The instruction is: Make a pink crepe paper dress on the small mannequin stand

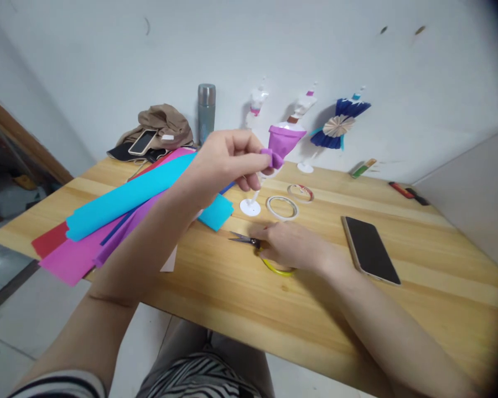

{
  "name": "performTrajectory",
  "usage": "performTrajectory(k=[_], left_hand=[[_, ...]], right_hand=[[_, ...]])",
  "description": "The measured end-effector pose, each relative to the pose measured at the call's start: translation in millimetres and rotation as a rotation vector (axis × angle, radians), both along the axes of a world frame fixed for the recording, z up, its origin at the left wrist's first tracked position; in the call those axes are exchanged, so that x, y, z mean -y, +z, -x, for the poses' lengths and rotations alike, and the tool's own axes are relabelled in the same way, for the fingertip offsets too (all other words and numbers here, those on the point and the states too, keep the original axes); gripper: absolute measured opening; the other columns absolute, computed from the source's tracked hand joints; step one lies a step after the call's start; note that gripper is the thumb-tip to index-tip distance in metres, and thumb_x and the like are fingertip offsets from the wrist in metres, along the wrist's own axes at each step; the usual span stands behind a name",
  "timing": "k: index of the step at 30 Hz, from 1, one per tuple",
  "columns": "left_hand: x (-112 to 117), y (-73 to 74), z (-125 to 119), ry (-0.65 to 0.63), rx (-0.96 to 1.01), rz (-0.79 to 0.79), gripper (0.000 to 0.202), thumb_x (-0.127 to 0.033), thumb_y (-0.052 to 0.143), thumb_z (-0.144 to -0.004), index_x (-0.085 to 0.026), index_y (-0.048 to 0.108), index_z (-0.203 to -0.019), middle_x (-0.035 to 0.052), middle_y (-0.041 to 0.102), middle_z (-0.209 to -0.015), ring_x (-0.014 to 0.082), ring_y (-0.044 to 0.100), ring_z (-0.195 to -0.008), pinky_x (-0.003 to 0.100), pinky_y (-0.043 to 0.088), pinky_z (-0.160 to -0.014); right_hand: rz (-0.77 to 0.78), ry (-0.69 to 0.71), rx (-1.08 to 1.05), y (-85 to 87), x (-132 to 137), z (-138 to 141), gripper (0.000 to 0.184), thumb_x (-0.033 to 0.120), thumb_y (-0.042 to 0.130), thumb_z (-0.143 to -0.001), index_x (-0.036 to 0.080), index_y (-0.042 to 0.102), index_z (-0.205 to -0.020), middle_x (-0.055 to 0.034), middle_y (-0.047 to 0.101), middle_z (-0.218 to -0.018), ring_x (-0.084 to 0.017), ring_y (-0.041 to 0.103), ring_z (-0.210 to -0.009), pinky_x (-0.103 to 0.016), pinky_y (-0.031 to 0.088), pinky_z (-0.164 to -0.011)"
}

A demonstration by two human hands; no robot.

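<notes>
My left hand point(232, 160) pinches the gathered lower end of purple paper point(286, 142), which wraps the lower part of a small white dress form point(304, 105). A brown band circles the form's waist, and the form leans to the right above a round white base point(250, 208). Lower down, my right hand point(292, 243) is curled over the handles of a pair of scissors point(244, 239) on the table, blades pointing left. Its fingers hide most of the handles. A yellow curved piece point(277, 270) shows under this hand; whether it belongs to the scissors I cannot tell.
Coloured paper sheets point(128, 193) lie left. Two tape rolls point(283, 208) are behind my right hand; a phone point(371, 249) lies right. Two more forms, one in blue paper point(336, 124), a flask point(206, 113), a glue stick point(363, 168) and brown cloth point(161, 124) are near the wall.
</notes>
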State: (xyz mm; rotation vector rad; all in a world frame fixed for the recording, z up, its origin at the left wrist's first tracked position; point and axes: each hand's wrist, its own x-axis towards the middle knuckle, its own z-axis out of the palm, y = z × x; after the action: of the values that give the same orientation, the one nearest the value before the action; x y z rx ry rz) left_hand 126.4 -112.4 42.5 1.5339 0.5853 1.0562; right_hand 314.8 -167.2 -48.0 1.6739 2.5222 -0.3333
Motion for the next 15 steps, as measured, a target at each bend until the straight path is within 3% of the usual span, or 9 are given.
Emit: performTrajectory(k=[2,5,8,10,12,15], left_hand=[[1.5,-0.7,-1.6,-0.063,-0.08,-0.005,0.017,-0.01,0.068,-0.087,-0.01,0.066,-0.071,-0.0018,0.069,-0.066,0.0057,0.061,-0.053,0.018,0.045,-0.057],[2.4,-1.5,-4.0,-0.121,-0.159,-0.013,0.016,-0.009,0.067,-0.084,-0.01,0.068,-0.069,0.0009,0.071,-0.068,0.0074,0.061,-0.053,0.019,0.047,-0.055],[0.3,-2.8,-6.1,-0.138,-0.196,-0.015,0.015,-0.009,0.068,-0.081,-0.012,0.068,-0.066,0.0039,0.069,-0.063,0.0096,0.06,-0.054,0.02,0.047,-0.052],[-2.3,-3.6,-6.8,-0.131,-0.239,-0.022,0.013,-0.011,0.07,-0.079,-0.013,0.07,-0.066,0.0025,0.066,-0.057,0.0113,0.062,-0.054,0.02,0.048,-0.051],[-4.4,-4.0,-6.8,-0.11,-0.268,-0.033,0.011,-0.014,0.071,-0.078,-0.014,0.071,-0.067,0.0016,0.064,-0.055,0.0123,0.063,-0.054,0.021,0.05,-0.052],[-5.0,-4.0,-6.3,-0.066,-0.264,-0.038,0.01,-0.017,0.073,-0.078,-0.014,0.071,-0.069,0.0023,0.067,-0.059,0.0117,0.063,-0.053,0.022,0.051,-0.053]], right_hand=[[-0.017,-0.019,0.021,7.0,2.1,1.2,0.009,0.017,0.068,-0.085,0.021,0.076,-0.085,-0.0086,0.07,-0.068,-0.022,0.061,-0.059,-0.033,0.029,-0.055],[-0.105,-0.081,-0.131,18.5,1.0,-6.2,0.012,0.021,0.069,-0.087,0.022,0.073,-0.076,-0.0071,0.071,-0.067,-0.019,0.058,-0.056,-0.032,0.032,-0.055],[-0.283,-0.184,-0.322,26.3,-3.2,-21.0,0.012,0.023,0.066,-0.09,0.023,0.074,-0.081,-0.0063,0.076,-0.076,-0.021,0.063,-0.064,-0.032,0.041,-0.061],[-0.35,-0.181,-0.435,25.7,-7.3,-28.3,0.013,0.02,0.063,-0.09,0.022,0.076,-0.088,-0.0071,0.078,-0.084,-0.023,0.068,-0.074,-0.034,0.047,-0.07],[-0.318,-0.08,-0.542,18.7,-12.7,-29.6,0.019,0.015,0.06,-0.09,0.022,0.078,-0.089,-0.0079,0.079,-0.09,-0.024,0.07,-0.081,-0.036,0.05,-0.076],[-0.138,0.183,-0.65,-1.4,-21.6,-21.2,0.031,0.006,0.054,-0.086,0.023,0.08,-0.086,-0.0068,0.078,-0.094,-0.022,0.071,-0.084,-0.037,0.053,-0.079]])
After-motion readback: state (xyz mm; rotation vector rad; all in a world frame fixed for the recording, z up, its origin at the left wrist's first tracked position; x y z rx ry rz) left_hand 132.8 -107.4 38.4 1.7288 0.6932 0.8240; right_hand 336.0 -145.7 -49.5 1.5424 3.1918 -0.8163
